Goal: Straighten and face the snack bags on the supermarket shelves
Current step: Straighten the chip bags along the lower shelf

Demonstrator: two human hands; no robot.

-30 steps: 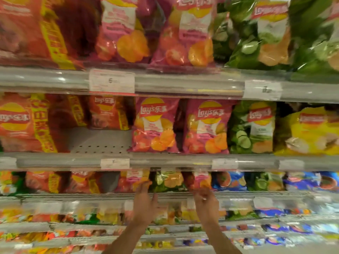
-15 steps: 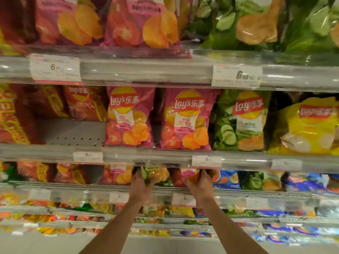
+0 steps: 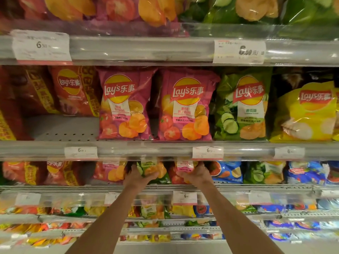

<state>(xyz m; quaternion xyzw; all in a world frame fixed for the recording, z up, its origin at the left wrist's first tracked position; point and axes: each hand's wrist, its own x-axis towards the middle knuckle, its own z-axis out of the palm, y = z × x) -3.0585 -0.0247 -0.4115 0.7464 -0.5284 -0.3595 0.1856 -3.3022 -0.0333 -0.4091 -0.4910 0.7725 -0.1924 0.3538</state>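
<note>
The price-tag rail (image 3: 165, 151) of the shelf above overhangs the tops of the bags on the hands' shelf. A blue bag (image 3: 226, 172) sits just right. On that shelf, the left hand (image 3: 136, 177) grips a green cucumber chip bag (image 3: 153, 169); the right hand (image 3: 195, 175) grips a pink tomato chip bag (image 3: 183, 167) beside it. An empty patch of shelf (image 3: 60, 127) lies upper left.

A supermarket aisle: tiered grey metal shelves (image 3: 139, 52) carry white paper price tags (image 3: 239, 51) and glossy pink crisp bags (image 3: 185, 105).
</note>
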